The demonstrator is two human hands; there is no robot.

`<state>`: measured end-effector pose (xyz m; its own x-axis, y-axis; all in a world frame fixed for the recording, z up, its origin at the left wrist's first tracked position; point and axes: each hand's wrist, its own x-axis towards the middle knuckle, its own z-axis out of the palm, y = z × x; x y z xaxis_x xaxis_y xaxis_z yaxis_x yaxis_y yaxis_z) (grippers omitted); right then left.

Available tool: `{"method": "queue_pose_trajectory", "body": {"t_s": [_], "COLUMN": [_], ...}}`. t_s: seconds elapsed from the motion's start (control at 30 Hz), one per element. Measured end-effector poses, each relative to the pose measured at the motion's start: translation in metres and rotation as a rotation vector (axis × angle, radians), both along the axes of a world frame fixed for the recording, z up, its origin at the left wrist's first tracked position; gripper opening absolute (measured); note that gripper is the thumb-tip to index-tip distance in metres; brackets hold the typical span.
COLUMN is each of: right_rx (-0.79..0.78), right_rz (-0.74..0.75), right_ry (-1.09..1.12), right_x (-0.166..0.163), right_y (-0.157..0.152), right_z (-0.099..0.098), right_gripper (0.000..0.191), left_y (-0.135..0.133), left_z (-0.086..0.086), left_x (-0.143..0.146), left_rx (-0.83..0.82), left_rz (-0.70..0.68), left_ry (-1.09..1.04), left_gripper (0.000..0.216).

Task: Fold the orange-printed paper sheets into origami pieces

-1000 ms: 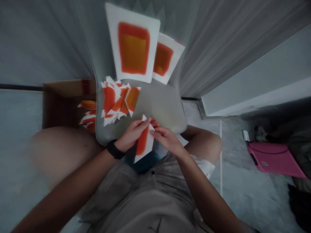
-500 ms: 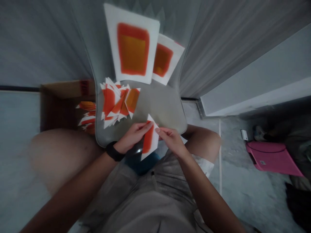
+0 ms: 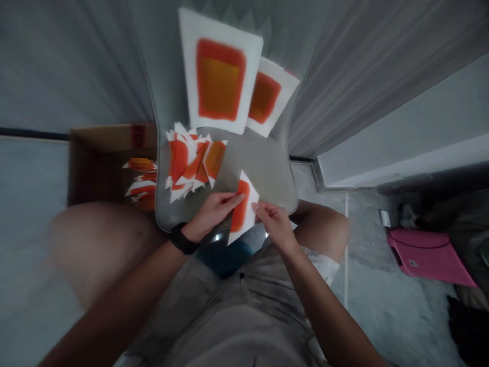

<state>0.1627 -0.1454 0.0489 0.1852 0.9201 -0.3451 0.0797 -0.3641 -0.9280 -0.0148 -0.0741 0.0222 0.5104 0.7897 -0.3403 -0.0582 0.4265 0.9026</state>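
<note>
Between my hands is a folded paper [image 3: 242, 214], white with an orange-red printed area and a pointed top and bottom. My left hand [image 3: 217, 213] pinches its left side, thumb on the printed face. On the opposite edge, the thumb and fingers of my right hand [image 3: 274, 218] are closed on the paper's white margin. Ahead on the chair seat [image 3: 263, 168] lies a pile of similar folded papers [image 3: 193, 160]. Flat sheets with an orange and amber print [image 3: 219, 76] lean against the chair back, and a second stack of sheets [image 3: 269, 97] stands to their right.
A cardboard box [image 3: 110, 137] on the floor at left holds more folded papers [image 3: 143, 183]. My knees flank the chair. A pink plastic object [image 3: 430, 255] and a small white item [image 3: 384, 218] lie on the floor at right. Grey curtains hang behind.
Both hands have shifted slightly right and the paper has moved up a little in view. The whole scene has drifted a bit to the right. Both hands still hold the paper.
</note>
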Motion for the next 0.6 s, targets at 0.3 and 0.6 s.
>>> {"method": "queue_pose_trajectory", "body": {"t_s": [0.3, 0.6], "right_rx": [-0.101, -0.113], "right_rz": [0.061, 0.044], "right_ry": [0.254, 0.358], "right_x": [-0.011, -0.014], "right_y": [-0.007, -0.007], "right_z": [-0.007, -0.014], "right_gripper": [0.036, 0.038], "left_y": [-0.001, -0.002], "left_z": [-0.001, -0.004], "left_x": [0.005, 0.009], "left_rx": [0.048, 0.073], "left_rz": [0.153, 0.305], "left_ry": [-0.015, -0.046], "left_gripper": [0.042, 0.040]}}
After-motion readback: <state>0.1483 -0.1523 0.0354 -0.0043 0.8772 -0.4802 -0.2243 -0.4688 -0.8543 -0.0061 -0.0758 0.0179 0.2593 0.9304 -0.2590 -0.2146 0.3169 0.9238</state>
